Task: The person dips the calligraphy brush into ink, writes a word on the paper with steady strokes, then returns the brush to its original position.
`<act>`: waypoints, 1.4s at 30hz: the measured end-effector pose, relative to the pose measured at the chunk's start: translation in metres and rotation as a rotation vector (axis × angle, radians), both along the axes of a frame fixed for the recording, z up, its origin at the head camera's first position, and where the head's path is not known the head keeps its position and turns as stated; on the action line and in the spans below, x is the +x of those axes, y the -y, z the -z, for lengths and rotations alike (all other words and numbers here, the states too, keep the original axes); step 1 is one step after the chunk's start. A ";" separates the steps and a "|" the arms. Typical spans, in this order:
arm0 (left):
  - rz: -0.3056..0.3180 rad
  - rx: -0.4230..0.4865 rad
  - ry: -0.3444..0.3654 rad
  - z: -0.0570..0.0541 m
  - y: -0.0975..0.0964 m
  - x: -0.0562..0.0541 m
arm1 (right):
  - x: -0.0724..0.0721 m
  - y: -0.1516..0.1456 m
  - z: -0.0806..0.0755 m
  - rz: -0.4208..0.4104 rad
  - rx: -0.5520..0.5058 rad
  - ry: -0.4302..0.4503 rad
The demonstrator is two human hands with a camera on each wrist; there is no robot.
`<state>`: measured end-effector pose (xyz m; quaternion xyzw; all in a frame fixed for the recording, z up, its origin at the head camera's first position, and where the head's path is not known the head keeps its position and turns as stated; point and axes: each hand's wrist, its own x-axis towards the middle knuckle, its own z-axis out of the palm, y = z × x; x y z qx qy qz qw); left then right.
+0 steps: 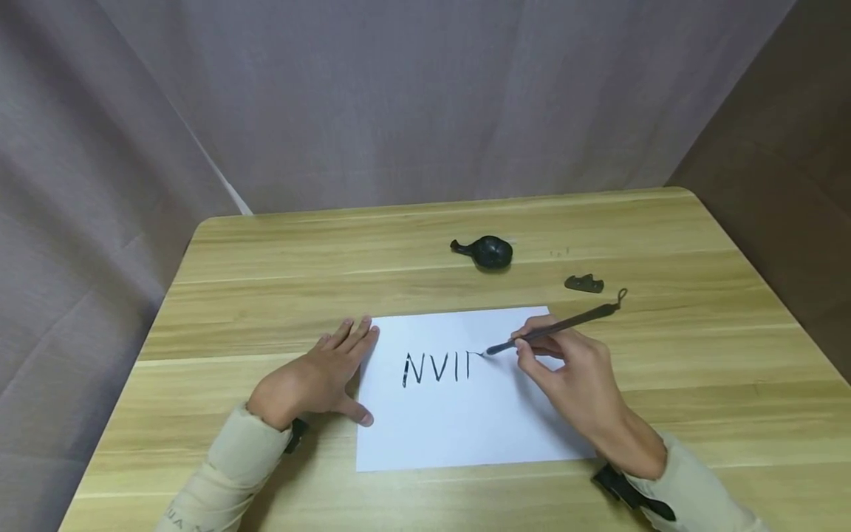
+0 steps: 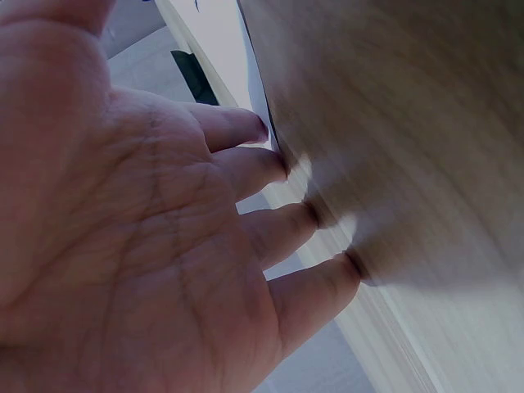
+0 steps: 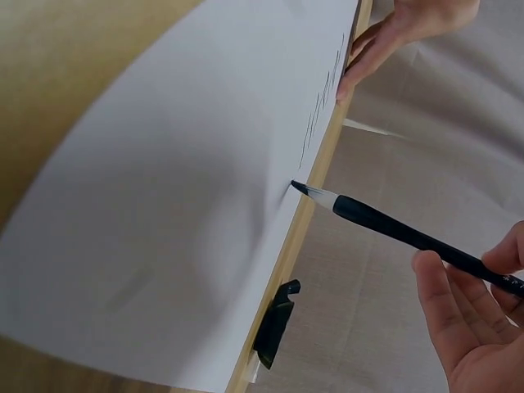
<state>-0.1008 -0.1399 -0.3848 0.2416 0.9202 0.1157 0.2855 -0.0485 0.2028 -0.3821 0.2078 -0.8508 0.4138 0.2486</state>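
A white sheet of paper (image 1: 432,436) lies on the wooden table, bearing black strokes that read roughly "NVI" plus an upright with a short top line. My right hand (image 1: 578,373) pinches a dark-handled writing brush (image 1: 565,324) with a loop at its end. In the right wrist view, the brush's bristles (image 3: 321,196) are white with a black tip, which meets the paper at the end of the strokes. My left hand (image 1: 319,380) rests at the sheet's left edge, fingers spread, thumb on the paper. The left wrist view shows its palm and its fingertips (image 2: 352,266) against the table.
Behind the paper, a black gourd-shaped vessel (image 1: 490,253) lies on the table (image 1: 299,258). To its right is a small dark brush rest (image 1: 584,284) with a notched top. Grey curtain (image 1: 399,103) hangs along the table's far edge and left side.
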 end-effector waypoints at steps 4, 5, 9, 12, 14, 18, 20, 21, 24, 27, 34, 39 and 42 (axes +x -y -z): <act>0.003 0.000 -0.002 0.000 0.001 -0.001 | 0.001 -0.001 0.000 -0.004 0.006 -0.013; 0.004 -0.001 -0.002 0.000 0.002 -0.001 | 0.002 -0.002 0.000 -0.006 0.007 -0.016; 0.007 -0.003 0.001 0.000 0.002 -0.002 | 0.005 -0.002 -0.002 -0.007 0.004 -0.009; 0.006 -0.001 0.004 0.000 0.003 -0.002 | 0.007 -0.001 -0.003 -0.008 -0.002 0.009; 0.004 0.001 0.005 0.000 0.003 -0.002 | 0.009 0.000 -0.004 -0.012 -0.006 0.021; 0.003 0.004 0.009 0.000 0.002 -0.002 | 0.012 0.003 -0.005 -0.031 -0.015 0.028; 0.004 0.003 0.010 0.000 0.002 -0.002 | 0.012 0.006 -0.005 -0.046 -0.027 0.031; 0.005 0.004 0.010 0.000 0.002 -0.002 | 0.013 0.007 -0.005 -0.052 -0.032 0.033; 0.005 0.000 0.010 0.000 0.001 -0.002 | 0.013 0.012 -0.005 -0.067 -0.054 0.048; 0.004 0.002 0.011 0.000 0.001 -0.002 | 0.010 0.014 -0.006 -0.061 -0.074 0.058; 0.006 -0.002 0.010 0.001 0.000 -0.002 | 0.002 0.013 -0.010 -0.039 -0.131 0.043; 0.009 -0.004 0.009 0.001 0.000 -0.002 | -0.001 0.010 -0.010 -0.025 -0.155 0.028; 0.008 -0.003 0.007 0.001 0.000 -0.001 | -0.002 0.008 -0.010 -0.021 -0.162 0.026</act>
